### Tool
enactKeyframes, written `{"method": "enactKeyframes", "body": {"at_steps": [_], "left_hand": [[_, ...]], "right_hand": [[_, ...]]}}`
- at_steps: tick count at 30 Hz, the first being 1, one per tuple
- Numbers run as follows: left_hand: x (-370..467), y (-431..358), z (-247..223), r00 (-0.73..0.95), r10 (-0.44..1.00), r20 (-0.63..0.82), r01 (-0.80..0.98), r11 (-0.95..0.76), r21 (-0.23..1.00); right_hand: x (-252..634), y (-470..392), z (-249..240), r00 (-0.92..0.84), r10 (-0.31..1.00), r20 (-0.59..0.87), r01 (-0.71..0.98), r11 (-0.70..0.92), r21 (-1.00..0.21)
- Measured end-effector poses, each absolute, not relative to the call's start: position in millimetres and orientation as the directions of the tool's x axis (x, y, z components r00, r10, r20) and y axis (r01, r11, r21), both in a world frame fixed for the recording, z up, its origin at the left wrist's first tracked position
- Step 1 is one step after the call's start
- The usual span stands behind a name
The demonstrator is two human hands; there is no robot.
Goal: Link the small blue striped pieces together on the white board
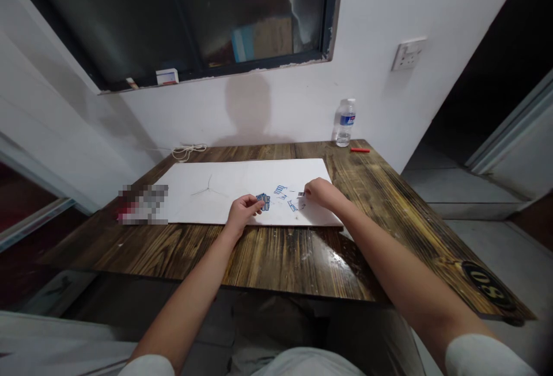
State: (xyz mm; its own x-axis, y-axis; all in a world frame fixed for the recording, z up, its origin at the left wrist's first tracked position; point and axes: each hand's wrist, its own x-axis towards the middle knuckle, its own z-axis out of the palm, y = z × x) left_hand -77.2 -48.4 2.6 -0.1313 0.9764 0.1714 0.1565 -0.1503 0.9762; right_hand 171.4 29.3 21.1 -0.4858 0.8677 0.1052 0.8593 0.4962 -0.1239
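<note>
A white board [242,175] lies flat on the wooden table. At its front edge my left hand [243,212] is closed, thumb and fingers pinching a flat blue-and-brown piece [264,202] with a patterned outline. Over the right part of the board, my right hand [320,193] pinches a small greyish piece [301,194]; its kind is too small to make out. Between the hands, several blue-and-white shapes [280,190] lie on the board, one of them a blue outlined shape [292,205] nearer the front. Whether they are loose pieces or drawn marks I cannot tell.
Behind the board's right end stand a water bottle [345,122] and a red stick-like object [360,150]. A white cable [189,150] is coiled at the back left. Dark thin strands [208,188] show on the board. A number plaque [488,285] sits at the table's right corner.
</note>
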Motion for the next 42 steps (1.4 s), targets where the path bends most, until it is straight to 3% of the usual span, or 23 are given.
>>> {"method": "enactKeyframes", "body": {"at_steps": [6, 10, 14, 19, 27, 42], "left_hand": [[-77.2, -48.5, 2.3, -0.153, 0.974, 0.166, 0.136, -0.146, 0.98], [-76.7, -48.9, 3.4, -0.157, 0.975, 0.158, 0.133, -0.138, 0.981], [-77.0, -48.6, 3.0, -0.165, 0.975, 0.152, 0.129, -0.131, 0.983], [-77.8, -48.2, 1.6, -0.147, 0.979, 0.143, 0.13, -0.125, 0.984], [-77.2, -49.1, 1.2, -0.071, 0.985, 0.16, 0.126, -0.151, 0.981], [-74.3, -54.2, 6.5, -0.001, 0.989, 0.145, 0.156, -0.143, 0.977]], "right_hand": [[164.2, 31.8, 18.3, -0.462, 0.821, 0.335, 0.65, 0.57, -0.503], [148.7, 18.8, 21.2, -0.408, 0.872, 0.271, 0.422, 0.444, -0.79], [130.3, 0.7, 21.4, -0.455, 0.87, 0.19, 0.222, 0.318, -0.922], [111.3, -10.7, 9.4, -0.515, 0.838, 0.179, 0.181, 0.311, -0.933], [105.3, -18.3, 4.4, -0.43, 0.865, 0.259, 0.363, 0.429, -0.827], [116.5, -5.2, 8.4, -0.468, 0.83, 0.303, 0.314, 0.477, -0.821]]}}
